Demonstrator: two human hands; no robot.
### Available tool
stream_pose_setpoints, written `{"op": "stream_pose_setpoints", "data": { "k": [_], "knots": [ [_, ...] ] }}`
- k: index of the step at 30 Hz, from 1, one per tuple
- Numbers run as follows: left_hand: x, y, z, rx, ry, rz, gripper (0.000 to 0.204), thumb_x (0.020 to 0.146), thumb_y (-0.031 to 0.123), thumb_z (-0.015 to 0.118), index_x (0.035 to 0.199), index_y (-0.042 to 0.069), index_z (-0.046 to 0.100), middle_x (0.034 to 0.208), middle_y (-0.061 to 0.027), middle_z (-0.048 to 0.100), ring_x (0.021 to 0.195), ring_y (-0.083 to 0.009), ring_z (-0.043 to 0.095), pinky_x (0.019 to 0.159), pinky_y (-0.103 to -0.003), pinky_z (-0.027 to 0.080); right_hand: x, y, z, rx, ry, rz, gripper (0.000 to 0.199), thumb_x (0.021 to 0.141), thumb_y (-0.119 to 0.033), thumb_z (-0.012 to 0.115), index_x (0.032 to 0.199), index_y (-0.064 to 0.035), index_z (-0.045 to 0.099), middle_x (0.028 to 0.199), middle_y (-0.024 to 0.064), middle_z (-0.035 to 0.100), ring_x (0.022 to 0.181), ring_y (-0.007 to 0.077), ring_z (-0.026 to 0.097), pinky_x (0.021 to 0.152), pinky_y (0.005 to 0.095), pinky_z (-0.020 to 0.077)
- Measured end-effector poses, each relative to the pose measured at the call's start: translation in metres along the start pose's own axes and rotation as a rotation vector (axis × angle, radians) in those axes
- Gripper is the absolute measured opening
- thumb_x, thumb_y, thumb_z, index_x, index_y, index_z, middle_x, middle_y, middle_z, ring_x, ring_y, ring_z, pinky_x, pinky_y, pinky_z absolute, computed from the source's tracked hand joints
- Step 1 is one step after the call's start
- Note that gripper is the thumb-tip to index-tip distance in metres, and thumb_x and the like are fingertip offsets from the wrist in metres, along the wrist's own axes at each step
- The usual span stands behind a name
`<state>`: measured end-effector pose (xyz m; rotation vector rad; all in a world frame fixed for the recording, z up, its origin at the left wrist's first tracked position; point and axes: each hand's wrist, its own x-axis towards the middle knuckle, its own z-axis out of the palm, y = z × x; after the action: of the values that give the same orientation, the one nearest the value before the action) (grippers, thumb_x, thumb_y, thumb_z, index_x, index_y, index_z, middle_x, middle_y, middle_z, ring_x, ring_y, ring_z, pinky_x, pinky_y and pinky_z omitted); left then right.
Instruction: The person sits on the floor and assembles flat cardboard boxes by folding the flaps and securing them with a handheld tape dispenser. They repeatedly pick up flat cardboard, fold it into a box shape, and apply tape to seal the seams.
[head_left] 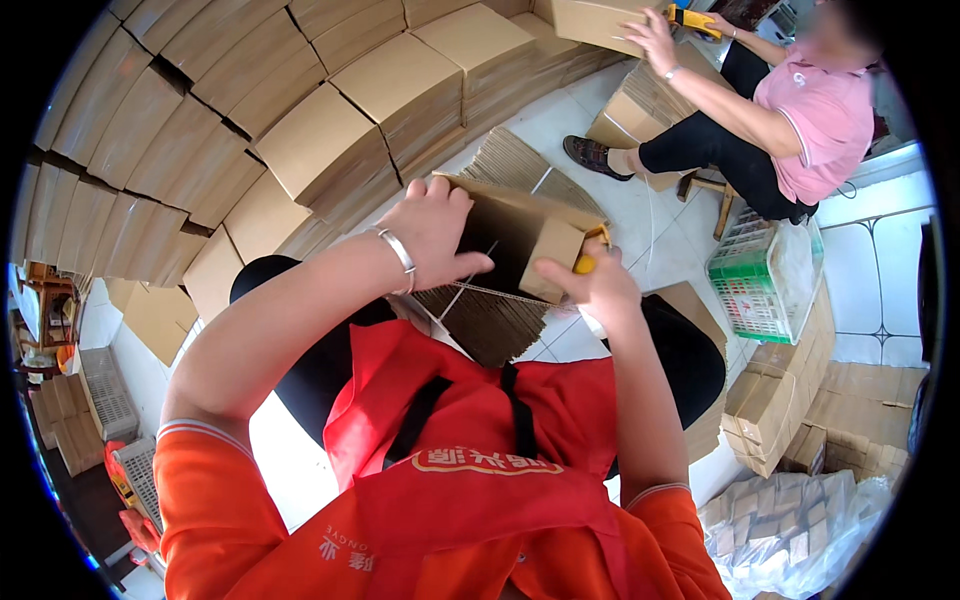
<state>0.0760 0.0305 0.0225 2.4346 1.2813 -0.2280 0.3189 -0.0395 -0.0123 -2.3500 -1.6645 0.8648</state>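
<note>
Between my knees is a partly folded brown cardboard box (pixel 552 258), its dark inside facing me. My left hand (pixel 430 238) grips the box's left end, fingers curled over the top edge and thumb stretched out to the right. At the box's right end, my right hand (pixel 603 290) is closed round a yellow handheld tool (pixel 588 262), mostly hidden by the fingers, so I cannot tell its exact kind. The thumb of that hand rests by a folded cardboard flap. Beneath the box are bundles of flat cardboard sheets (pixel 490 325) tied with white strapping.
Tall stacks of flat cardboard (pixel 390 80) line the left and far side. Across from me, a seated person in a pink shirt (pixel 825 110) holds a cardboard piece and a yellow tool (pixel 695 22). A green-and-white crate (pixel 755 285), cardboard bundles (pixel 775 400) and a filled plastic bag (pixel 790 530) stand right.
</note>
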Motion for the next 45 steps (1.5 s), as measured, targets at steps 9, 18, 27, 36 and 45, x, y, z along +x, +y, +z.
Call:
{"op": "stream_pose_setpoints", "data": {
  "k": [9, 18, 27, 36, 45],
  "knots": [
    [-0.009, -0.002, 0.019, 0.106, 0.278, 0.129, 0.09, 0.077, 0.075, 0.056, 0.125, -0.002, 0.053, 0.105, -0.0162, 0.06, 0.101, -0.0314, 0.061, 0.08, -0.04, 0.054, 0.027, 0.034, 0.041, 0.373, -0.171, 0.022, 0.077, 0.075, -0.063, 0.068, 0.123, -0.0023, 0.06, 0.113, 0.0195, 0.069, 0.11, 0.0298, 0.064, 0.094, 0.0344, 0.0466],
    [0.0, 0.0, 0.055, 0.038, 0.9, -0.087, 0.094, 0.059, 0.063, 0.079, 0.13, 0.009, 0.05, 0.094, -0.0092, 0.058, 0.089, -0.0283, 0.058, 0.074, -0.041, 0.05, 0.014, 0.053, 0.049, 0.772, -0.087, 0.063, 0.054, 0.094, -0.049, 0.06, 0.113, 0.0017, 0.065, 0.103, 0.012, 0.069, 0.098, 0.0179, 0.063, 0.086, 0.029, 0.0478],
    [0.003, -0.006, 0.07, -0.158, 1.061, 0.055, 0.027, 0.076, 0.031, 0.078, 0.077, 0.009, 0.063, 0.101, -0.0139, 0.048, 0.095, -0.0347, 0.047, 0.083, -0.045, 0.047, 0.023, 0.042, 0.002, 0.637, 0.092, -0.095, 0.048, 0.093, -0.046, 0.062, 0.108, -0.0013, 0.069, 0.1, 0.0122, 0.07, 0.099, 0.0205, 0.063, 0.089, 0.0315, 0.0471],
    [0.001, -0.003, 0.072, -0.319, 0.572, -0.12, 0.047, 0.088, 0.029, 0.066, 0.128, 0.011, 0.049, 0.129, -0.0134, 0.046, 0.123, -0.0347, 0.045, 0.094, -0.044, 0.051, 0.015, 0.041, 0.033, 0.554, 0.027, -0.07, 0.053, 0.08, -0.043, 0.077, 0.114, -0.0044, 0.066, 0.113, 0.0133, 0.063, 0.104, 0.0234, 0.063, 0.089, 0.0338, 0.0496],
    [0.014, -0.002, 0.069, -0.291, 0.465, -0.267, 0.029, 0.095, 0.027, 0.054, 0.12, 0.012, 0.052, 0.124, -0.0128, 0.048, 0.122, -0.0336, 0.045, 0.094, -0.045, 0.051, -0.019, 0.032, -0.071, 0.704, 0.17, -0.452, 0.067, 0.082, -0.018, 0.07, 0.139, 0.0034, 0.042, 0.108, 0.0147, 0.065, 0.091, 0.0163, 0.065, 0.07, 0.0264, 0.0546]
  ]
}}
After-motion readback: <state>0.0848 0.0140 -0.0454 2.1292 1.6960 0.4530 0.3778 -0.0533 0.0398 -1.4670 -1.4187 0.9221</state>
